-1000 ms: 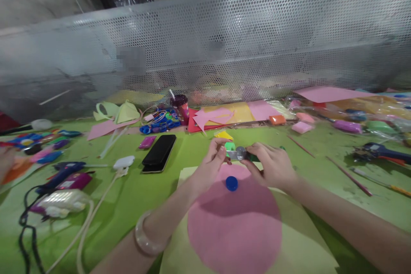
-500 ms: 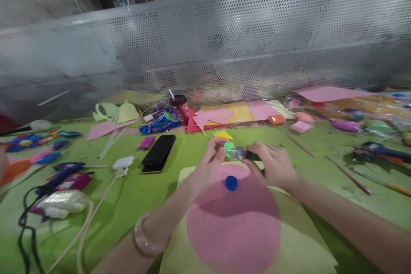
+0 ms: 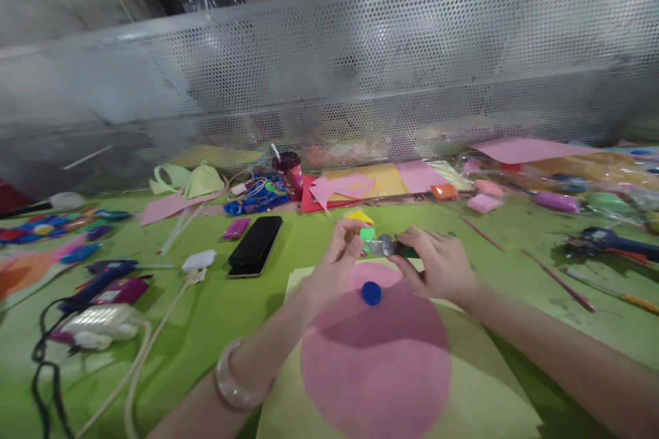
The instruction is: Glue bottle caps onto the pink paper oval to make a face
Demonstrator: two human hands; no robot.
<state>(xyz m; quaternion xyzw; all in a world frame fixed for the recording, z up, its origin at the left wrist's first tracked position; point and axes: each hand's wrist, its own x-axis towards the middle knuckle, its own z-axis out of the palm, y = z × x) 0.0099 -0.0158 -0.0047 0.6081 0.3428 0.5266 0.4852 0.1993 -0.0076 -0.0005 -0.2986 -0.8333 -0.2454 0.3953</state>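
My left hand (image 3: 336, 267) and my right hand (image 3: 439, 265) meet above the far edge of a pink paper circle (image 3: 377, 355). Between their pinched fingertips they hold a small silvery object (image 3: 384, 245) with a green piece (image 3: 367, 234) at its left end. A blue bottle cap (image 3: 371, 293) lies on the pink circle just below the hands. The circle rests on a pale yellow sheet (image 3: 484, 398). A pale bangle (image 3: 233, 380) sits on my left wrist.
A black phone (image 3: 256, 245) lies left of the hands on the green table cover. Glue guns (image 3: 103, 277) and cords lie at the left, another glue gun (image 3: 607, 241) at the right. Coloured paper, scissors (image 3: 255, 197) and a cup (image 3: 290, 172) line the perforated metal screen.
The hands stay almost still on the small silvery object. At the far left edge, another person's hand has drawn out of view.
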